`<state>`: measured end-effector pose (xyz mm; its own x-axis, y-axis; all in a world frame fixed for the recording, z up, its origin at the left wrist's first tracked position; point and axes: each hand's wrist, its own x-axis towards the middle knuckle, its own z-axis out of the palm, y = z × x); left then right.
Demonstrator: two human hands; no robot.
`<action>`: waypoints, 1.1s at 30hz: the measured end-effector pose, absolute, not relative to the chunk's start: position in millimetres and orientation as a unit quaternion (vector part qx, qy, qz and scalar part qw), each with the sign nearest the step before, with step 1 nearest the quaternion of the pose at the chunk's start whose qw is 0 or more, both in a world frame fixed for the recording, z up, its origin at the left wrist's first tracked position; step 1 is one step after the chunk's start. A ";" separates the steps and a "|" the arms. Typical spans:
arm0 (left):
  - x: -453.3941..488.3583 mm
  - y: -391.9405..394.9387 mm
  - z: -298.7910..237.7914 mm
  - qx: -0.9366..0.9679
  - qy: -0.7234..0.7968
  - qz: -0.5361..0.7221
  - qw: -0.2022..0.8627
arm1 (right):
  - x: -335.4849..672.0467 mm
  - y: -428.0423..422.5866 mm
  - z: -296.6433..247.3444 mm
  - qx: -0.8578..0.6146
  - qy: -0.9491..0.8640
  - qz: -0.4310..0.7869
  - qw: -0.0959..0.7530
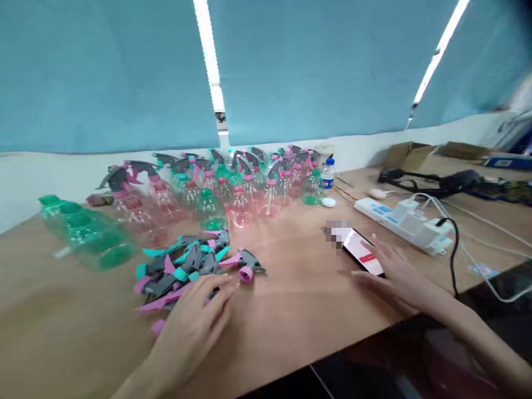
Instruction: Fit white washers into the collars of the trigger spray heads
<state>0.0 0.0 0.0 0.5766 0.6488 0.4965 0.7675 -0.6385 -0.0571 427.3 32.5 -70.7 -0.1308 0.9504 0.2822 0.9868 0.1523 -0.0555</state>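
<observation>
Your left arm is bare and comes up from the bottom. Your left grip has its back up and its fingers bent a little; its underside is hidden. Your right arm is bare too and reaches in from the right. Your right grip is loose, with the thumb away from the fingers.

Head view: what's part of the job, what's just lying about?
Likely job:
loose spray heads by the left hand
bottles with spray heads on
bottles without heads
phone at the right hand (unsure)

Likely just lying about:
power strip
blue-capped bottle
cardboard box
</observation>
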 end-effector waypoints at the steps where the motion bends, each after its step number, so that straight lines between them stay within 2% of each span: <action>1: -4.5 -0.4 2.5 -0.871 -0.410 -0.229 0.142 | 422.9 32.3 -68.8 -0.650 -0.742 -0.102 0.129; 5: -17.8 -1.2 8.6 -0.846 -0.448 -0.242 0.158 | 400.3 31.2 -60.3 -0.629 -0.743 -0.173 0.154; 8: -21.1 1.7 6.9 -0.829 -0.485 -0.231 0.156 | 371.9 29.6 -51.4 -0.583 -0.776 -0.161 0.179; 14: -16.0 16.6 -4.2 -0.818 -0.501 -0.195 0.202 | 296.6 29.1 -27.9 -0.434 -0.880 0.009 0.190; 17: -4.6 19.8 -7.9 -0.820 -0.489 -0.186 0.231 | 272.9 34.4 -22.8 -0.384 -0.886 0.088 0.245; 20: 15.3 18.4 -12.6 -0.838 -0.459 -0.182 0.232 | 267.2 38.9 -26.5 -0.334 -0.888 0.109 0.297; 26: 56.4 21.3 -29.7 -0.889 -0.392 -0.162 0.171 | 305.0 33.1 -39.2 -0.394 -0.866 0.077 0.298; 33: 66.7 35.1 -30.0 -0.893 -0.395 -0.168 0.135 | 366.3 33.3 -53.9 -0.521 -0.786 0.021 0.332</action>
